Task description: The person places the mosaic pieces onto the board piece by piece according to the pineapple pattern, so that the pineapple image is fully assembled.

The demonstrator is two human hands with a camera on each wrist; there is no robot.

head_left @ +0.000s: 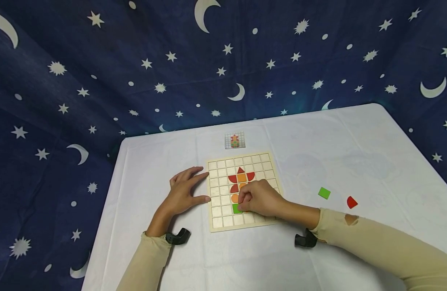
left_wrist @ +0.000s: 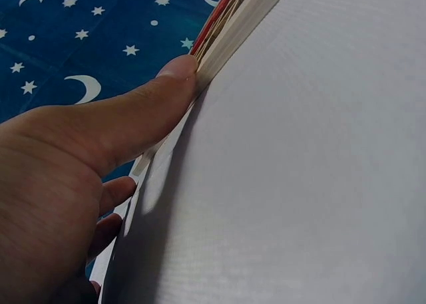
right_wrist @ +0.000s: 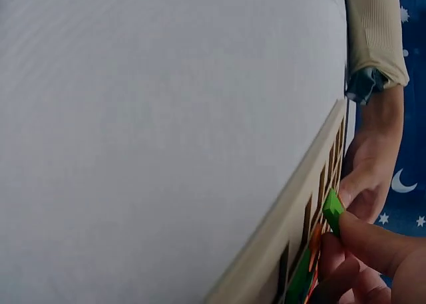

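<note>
My right hand (head_left: 261,198) is over the lower part of the wooden grid board (head_left: 218,222), its thumb and finger pinching a green square tile (right_wrist: 333,209). In the right wrist view that tile is tilted near the board's surface. On the board are a red triangle (head_left: 240,170), red rounded pieces (head_left: 232,178), an orange square (head_left: 241,177) and an orange circle (head_left: 235,198). The right hand hides some of the pieces. My left hand (head_left: 181,194) lies at the board's left side with fingers spread, its thumb touching the edge.
A small pattern card (head_left: 235,140) lies behind the board. Right of the board, a loose green square (head_left: 324,193) and a red quarter-round piece (head_left: 351,202) rest on the white-covered table (head_left: 165,153). A dark starry cloth (head_left: 245,52) hangs behind.
</note>
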